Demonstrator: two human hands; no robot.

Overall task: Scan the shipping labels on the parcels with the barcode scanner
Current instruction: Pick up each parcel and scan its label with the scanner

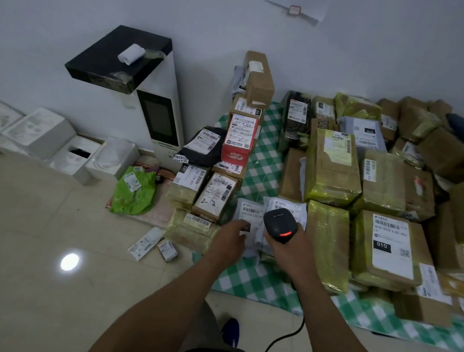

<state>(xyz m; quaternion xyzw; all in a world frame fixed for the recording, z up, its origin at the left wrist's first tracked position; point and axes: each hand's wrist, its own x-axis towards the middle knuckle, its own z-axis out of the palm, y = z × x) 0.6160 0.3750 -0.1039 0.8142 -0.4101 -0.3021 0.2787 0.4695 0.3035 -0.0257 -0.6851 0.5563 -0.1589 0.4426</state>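
Your right hand [289,245] grips the black barcode scanner [280,223], red light glowing, over the right white mailer [284,205] on the green checked cloth [265,161], with taped cardboard parcels [334,167] stacked alongside; your left hand [230,238] rests relaxed fingers on the left white mailer [251,245], whose shipping label [248,210] lies face up just beside the scanner

We see a dim room with a cool grey cast. A light above shows only as a round white glare spot [69,261] on the glossy floor [28,215], lower left. The scanner [280,226] glows red near centre. Yellow tape [329,189] on the parcels [383,182] carries a dull sheen. The wall [72,2] bows toward the edges, and print on the labels [390,244] is soft.
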